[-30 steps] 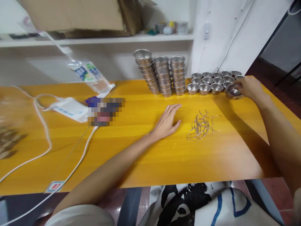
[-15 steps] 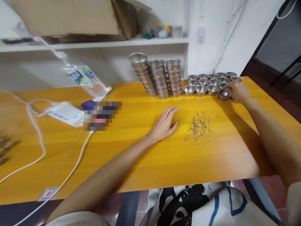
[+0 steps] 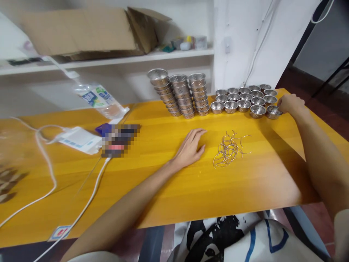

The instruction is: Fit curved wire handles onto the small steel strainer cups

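My right hand (image 3: 291,104) is at the right end of the rows of small cups, its fingers closed at the rim of a perforated metal cup (image 3: 273,112). That cup stands upright on the table as the rightmost of the front row; another perforated cup (image 3: 257,111) is just left of it. My left hand (image 3: 190,148) lies palm down on the table with fingers stretched and nothing in it. To its right is a loose heap of thin curved wires (image 3: 227,151). Behind, three leaning stacks of perforated cups (image 3: 181,96) stand left of the rows.
The yellow wooden table (image 3: 174,196) has a wall shelf (image 3: 109,60) behind it bearing a cardboard box (image 3: 81,32). At left are a tilted plastic bottle (image 3: 99,98), a white power bank-like block (image 3: 79,140), a blurred-out item (image 3: 118,142) and white cables (image 3: 94,185).
My right hand has shifted right, from the second cup from the right in the front row to the rightmost one. My left hand stays on the table. The view has tilted slightly.
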A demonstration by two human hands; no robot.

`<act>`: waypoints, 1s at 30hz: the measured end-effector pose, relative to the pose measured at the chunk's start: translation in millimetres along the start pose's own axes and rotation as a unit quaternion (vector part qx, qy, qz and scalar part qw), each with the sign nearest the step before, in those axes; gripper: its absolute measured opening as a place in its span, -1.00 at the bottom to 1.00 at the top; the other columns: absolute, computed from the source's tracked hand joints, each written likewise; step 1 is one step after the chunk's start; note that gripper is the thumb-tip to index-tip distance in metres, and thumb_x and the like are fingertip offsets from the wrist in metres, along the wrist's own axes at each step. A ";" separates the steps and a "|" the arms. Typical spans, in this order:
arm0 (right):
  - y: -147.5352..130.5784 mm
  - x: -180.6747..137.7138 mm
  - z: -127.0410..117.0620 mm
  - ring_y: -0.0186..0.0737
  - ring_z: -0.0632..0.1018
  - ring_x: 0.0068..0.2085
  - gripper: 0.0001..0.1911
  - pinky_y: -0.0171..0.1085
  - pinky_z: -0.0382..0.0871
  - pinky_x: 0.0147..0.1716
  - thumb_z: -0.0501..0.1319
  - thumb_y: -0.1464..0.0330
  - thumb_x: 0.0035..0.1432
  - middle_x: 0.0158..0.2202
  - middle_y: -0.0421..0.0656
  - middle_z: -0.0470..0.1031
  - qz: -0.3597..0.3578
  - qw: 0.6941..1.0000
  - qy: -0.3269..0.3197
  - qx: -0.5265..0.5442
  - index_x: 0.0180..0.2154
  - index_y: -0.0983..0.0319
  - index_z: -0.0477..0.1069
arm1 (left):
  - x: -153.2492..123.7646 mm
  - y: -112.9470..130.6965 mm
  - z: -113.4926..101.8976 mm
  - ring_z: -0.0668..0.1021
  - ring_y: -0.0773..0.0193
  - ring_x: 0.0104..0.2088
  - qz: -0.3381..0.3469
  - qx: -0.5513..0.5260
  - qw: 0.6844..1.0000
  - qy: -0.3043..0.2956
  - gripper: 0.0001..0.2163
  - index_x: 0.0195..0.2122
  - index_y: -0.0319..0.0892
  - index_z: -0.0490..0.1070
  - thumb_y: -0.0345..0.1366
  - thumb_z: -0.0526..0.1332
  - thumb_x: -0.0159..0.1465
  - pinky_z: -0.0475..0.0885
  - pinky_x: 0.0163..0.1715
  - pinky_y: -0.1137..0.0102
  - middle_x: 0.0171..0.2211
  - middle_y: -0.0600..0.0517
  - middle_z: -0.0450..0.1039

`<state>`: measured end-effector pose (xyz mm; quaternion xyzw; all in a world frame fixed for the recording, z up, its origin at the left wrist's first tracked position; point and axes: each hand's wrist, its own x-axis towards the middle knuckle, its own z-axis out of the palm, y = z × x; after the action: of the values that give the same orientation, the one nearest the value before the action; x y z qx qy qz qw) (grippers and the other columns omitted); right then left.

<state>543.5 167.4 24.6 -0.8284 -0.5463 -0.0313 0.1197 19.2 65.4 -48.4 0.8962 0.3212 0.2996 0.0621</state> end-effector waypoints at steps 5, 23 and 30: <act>-13.1 -10.0 -1.7 0.15 0.60 -0.05 -0.69 0.07 0.31 -0.12 0.33 0.36 0.39 0.06 0.42 0.61 -0.020 0.999 0.039 0.003 0.02 0.36 0.77 | -0.1 -0.6 1.0 0.53 -0.15 0.36 -0.006 -0.004 1.000 -0.004 -0.50 0.44 -0.12 0.24 -0.32 0.21 0.49 0.48 0.41 -0.14 0.33 -0.27 0.41; -12.4 -4.6 14.4 0.02 0.51 -0.10 -0.59 -0.04 0.29 -0.10 0.20 0.43 0.39 0.18 0.32 0.57 -0.137 0.989 0.053 -0.024 0.13 0.31 0.71 | 0.0 0.8 -0.5 0.54 -0.15 0.35 -0.010 0.005 1.000 -0.016 -0.50 0.45 -0.11 0.23 -0.33 0.19 0.50 0.49 0.40 -0.14 0.33 -0.27 0.39; -18.4 -6.1 13.0 0.05 0.54 -0.06 -0.58 0.00 0.29 -0.08 0.22 0.47 0.38 0.16 0.33 0.62 -0.135 0.989 0.028 -0.049 0.15 0.31 0.72 | -0.6 0.4 1.3 0.52 -0.18 0.35 -0.002 0.012 1.000 -0.017 -0.51 0.43 -0.14 0.22 -0.34 0.19 0.50 0.50 0.39 -0.15 0.33 -0.29 0.37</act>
<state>523.3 171.8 14.0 -0.7509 -0.6472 -0.0972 0.0886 19.8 64.8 -49.6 0.9015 0.3252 0.2799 0.0573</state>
